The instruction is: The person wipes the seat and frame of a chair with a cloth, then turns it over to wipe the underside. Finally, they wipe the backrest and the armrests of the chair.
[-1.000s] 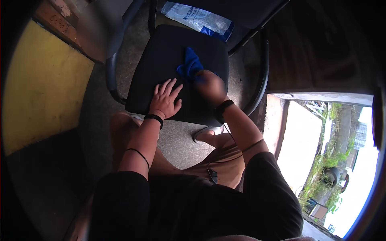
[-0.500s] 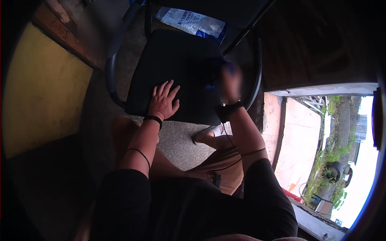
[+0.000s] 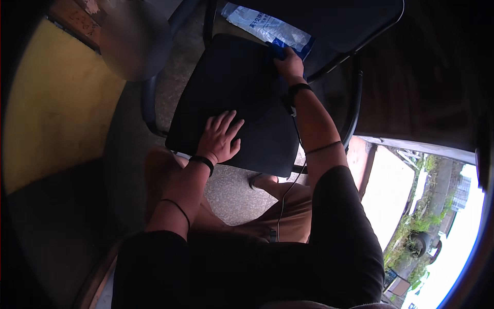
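Observation:
A black chair seat (image 3: pixel 231 77) fills the space in front of me. My left hand (image 3: pixel 220 138) lies flat on its near left part, fingers spread, holding nothing. At the seat's far right corner, my right hand (image 3: pixel 291 68) is closed on a dark blue cloth (image 3: pixel 277 50). The cloth is bunched, and most of it is hidden by the hand and the shade. Just beyond it lies a clear and blue plastic bag (image 3: pixel 267 26) with printing on it.
Black tubular armrests (image 3: pixel 355 98) flank the seat, and the dark backrest (image 3: pixel 355 20) rises at the far right. A yellow panel (image 3: pixel 62 103) stands on the left. A thin cable (image 3: pixel 282 206) hangs by my right arm. Speckled floor (image 3: pixel 231 198) shows below.
My right hand has moved away from me with the blue cloth, from the seat's right side to its far right corner. The left hand still rests on the seat. The whole view has shifted.

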`<state>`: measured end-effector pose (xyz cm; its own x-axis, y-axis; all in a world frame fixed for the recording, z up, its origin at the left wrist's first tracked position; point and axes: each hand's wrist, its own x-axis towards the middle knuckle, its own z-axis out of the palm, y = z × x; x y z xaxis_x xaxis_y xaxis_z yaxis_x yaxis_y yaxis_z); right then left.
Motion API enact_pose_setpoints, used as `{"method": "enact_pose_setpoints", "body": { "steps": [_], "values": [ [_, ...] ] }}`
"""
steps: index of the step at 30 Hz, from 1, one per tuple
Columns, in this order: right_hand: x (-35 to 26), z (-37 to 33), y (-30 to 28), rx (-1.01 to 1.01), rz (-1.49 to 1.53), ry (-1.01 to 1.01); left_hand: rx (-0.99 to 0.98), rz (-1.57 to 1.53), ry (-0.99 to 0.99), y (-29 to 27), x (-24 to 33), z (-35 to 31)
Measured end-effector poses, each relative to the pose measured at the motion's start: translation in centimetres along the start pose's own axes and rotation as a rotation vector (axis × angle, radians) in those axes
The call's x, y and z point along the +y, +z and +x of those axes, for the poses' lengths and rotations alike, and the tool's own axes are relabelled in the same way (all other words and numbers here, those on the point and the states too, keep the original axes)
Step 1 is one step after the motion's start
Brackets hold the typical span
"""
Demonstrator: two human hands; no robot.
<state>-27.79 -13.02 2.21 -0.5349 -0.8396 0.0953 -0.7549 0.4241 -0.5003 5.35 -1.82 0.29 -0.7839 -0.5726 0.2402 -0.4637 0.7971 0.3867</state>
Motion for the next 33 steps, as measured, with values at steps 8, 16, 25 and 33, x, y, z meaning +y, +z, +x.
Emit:
{"method": "enact_pose_setpoints", "body": {
  "steps": [8,16,25,33],
  "values": [
    [-1.2,-16.7,-1.9,-0.112,0.155,-0.432,0.007,0.044,-0.031,0.2,0.4,0.2],
    [0.6,-20.1,-8.7,-0.229,0.596,0.172,0.021,0.064,-0.051,-0.1,0.1,-0.3],
    [1.3,2.4,-0.5,0.295,0.361,0.253,-0.036,0.068,-0.055,0.6,0.0,0.4],
    [-3.2,0.0,2.7,-0.147,0.142,-0.047,0.001,-0.011,-0.011,0.3,0.0,-0.1]
  ]
}}
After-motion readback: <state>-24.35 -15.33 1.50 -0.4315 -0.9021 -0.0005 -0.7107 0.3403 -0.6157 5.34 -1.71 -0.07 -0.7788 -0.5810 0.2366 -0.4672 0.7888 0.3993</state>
